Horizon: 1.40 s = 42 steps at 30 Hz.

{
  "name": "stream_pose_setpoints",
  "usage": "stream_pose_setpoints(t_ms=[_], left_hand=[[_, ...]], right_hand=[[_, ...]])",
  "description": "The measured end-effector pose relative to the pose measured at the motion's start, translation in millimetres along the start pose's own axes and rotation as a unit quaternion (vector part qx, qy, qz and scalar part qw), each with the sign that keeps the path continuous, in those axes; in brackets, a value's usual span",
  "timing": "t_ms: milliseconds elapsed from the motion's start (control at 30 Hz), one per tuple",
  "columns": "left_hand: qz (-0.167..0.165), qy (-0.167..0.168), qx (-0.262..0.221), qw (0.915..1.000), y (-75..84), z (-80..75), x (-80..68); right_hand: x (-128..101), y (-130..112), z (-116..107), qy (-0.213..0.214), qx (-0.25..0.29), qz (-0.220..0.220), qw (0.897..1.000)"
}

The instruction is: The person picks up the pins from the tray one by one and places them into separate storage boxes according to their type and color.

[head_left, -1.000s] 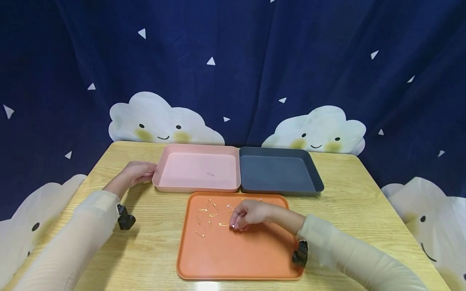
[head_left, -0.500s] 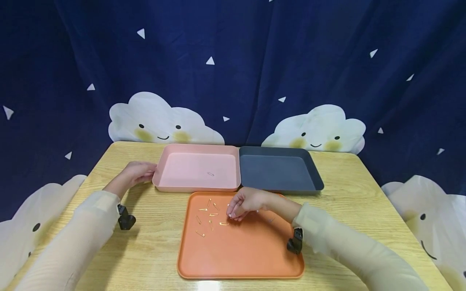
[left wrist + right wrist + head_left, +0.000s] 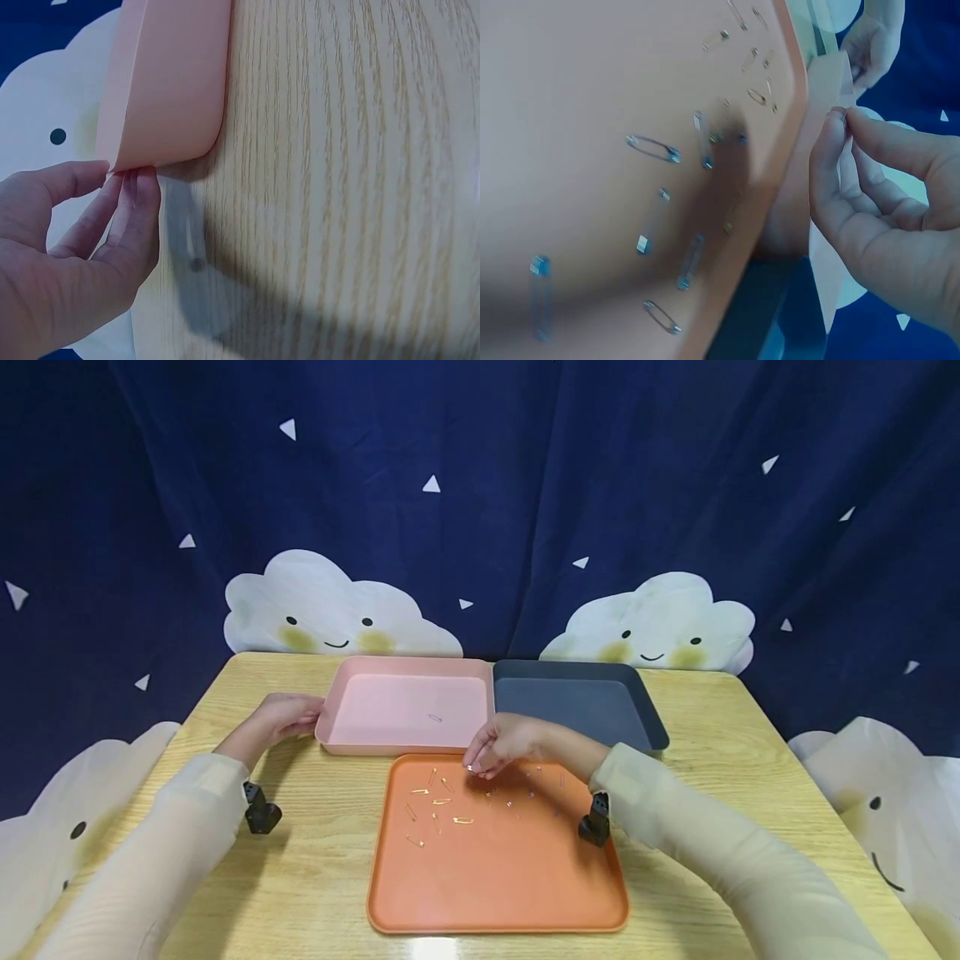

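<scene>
The right hand [image 3: 501, 750] hovers over the far edge of the orange tray [image 3: 495, 893], fingertips pinched on a safety pin [image 3: 469, 767] too small to tell its direction. The left hand [image 3: 283, 717] holds the pink tray's [image 3: 408, 703] corner.

The right hand [image 3: 501, 750] is hovering over the far edge of the orange tray [image 3: 495, 893], thumb and forefinger pinching something tiny — too small to make out, though it sits where a safety pin [image 3: 838, 114] would be held. On the tray, safety pins are lying scattered flat across the far half — gold ones [image 3: 462, 820] toward the left, silver ones [image 3: 653, 148] under and just right of the hand. The pink tray [image 3: 405, 745] is sitting just beyond, touching the orange one's far edge, with a single silver pin [image 3: 434, 718] lying in it. The left hand [image 3: 283, 717] is gripping its near-left corner.
</scene>
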State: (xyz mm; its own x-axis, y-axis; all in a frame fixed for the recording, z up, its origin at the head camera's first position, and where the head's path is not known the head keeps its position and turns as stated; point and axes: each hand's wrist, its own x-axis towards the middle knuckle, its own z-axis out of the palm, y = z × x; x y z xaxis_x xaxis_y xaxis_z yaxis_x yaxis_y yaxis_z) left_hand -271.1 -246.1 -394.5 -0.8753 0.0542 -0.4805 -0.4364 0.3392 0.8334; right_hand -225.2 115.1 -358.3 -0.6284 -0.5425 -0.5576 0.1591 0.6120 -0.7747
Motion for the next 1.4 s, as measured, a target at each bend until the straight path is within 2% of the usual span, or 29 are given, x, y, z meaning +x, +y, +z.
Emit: stream_pose_setpoints(t_ms=[333,500,700,867,1100,1400], left_hand=[[0.001,-0.001,0.007,1.0,-1.8,-2.1,2.0],[0.007,-0.013,0.001,0.9999,-4.1,-1.5,3.6],[0.018,-0.019,-0.01,0.9996,-5.0,-3.7,5.8],[0.004,-0.008,0.003,1.0,-4.6,-5.5,7.6],[-0.006,0.0,0.008,0.9999,-4.5,-5.0,9.5],[0.008,-0.009,-0.01,0.9999,-4.3,-4.6,8.4]], right_hand=[[12,-18,-19,-0.002,-0.008,0.006,1.0],[19,-23,-25,0.004,-0.018,0.013,1.0],[26,-31,-33,0.018,-0.048,0.02,0.998],[37,-36,-41,0.029,-0.065,0.025,0.997],[51,-42,-45,0.039,-0.071,0.044,0.996],[71,-52,-48,0.047,-0.089,0.065,0.993]])
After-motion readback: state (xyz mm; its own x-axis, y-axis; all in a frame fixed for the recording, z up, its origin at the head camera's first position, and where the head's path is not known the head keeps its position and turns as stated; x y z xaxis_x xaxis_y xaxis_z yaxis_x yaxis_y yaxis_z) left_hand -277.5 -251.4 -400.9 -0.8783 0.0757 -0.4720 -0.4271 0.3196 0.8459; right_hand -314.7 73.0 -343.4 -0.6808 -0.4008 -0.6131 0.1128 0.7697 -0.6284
